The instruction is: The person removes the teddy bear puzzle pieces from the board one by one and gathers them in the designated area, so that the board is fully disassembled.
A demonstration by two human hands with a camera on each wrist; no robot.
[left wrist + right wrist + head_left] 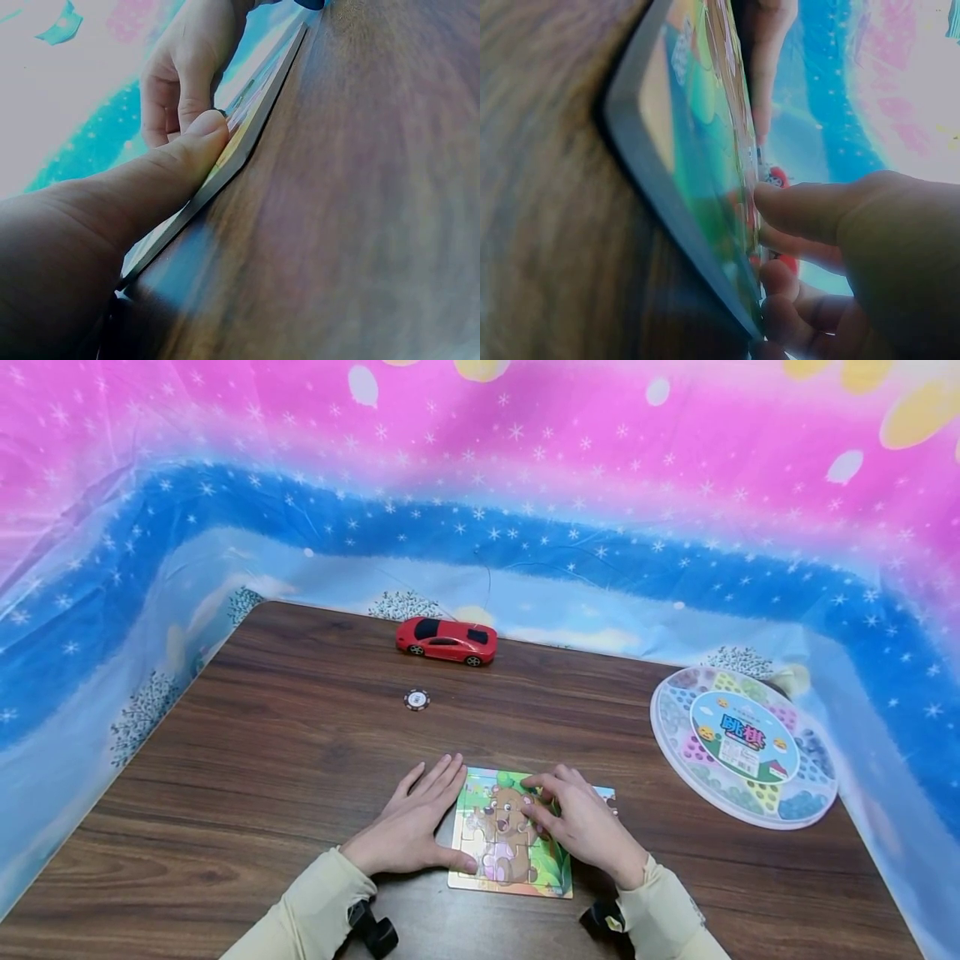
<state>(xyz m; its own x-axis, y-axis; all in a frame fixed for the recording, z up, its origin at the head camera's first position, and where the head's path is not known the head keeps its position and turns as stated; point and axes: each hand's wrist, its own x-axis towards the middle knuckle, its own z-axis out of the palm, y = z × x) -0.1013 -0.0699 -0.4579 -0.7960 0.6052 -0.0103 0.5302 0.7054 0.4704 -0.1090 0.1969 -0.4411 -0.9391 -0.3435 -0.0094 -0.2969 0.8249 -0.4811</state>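
Note:
A square jigsaw board (510,860) with a brown bear picture lies flat near the table's front edge. My left hand (420,810) rests flat on the table beside it, fingers straight, and its thumb (191,150) presses the board's left edge (247,142). My right hand (577,822) lies over the right half of the puzzle with bent fingers. Its fingertips (536,787) and thumb (769,201) pinch a puzzle piece in the picture's upper middle. That hand hides most of the piece. A pale corner of something flat (606,795) shows behind my right hand.
A red toy car (446,641) stands at the table's far edge, with a small round chip (416,699) in front of it. A round plastic checkers box (742,743) lies at the right. Pink and blue starry cloth (480,485) walls in the wooden table (262,760).

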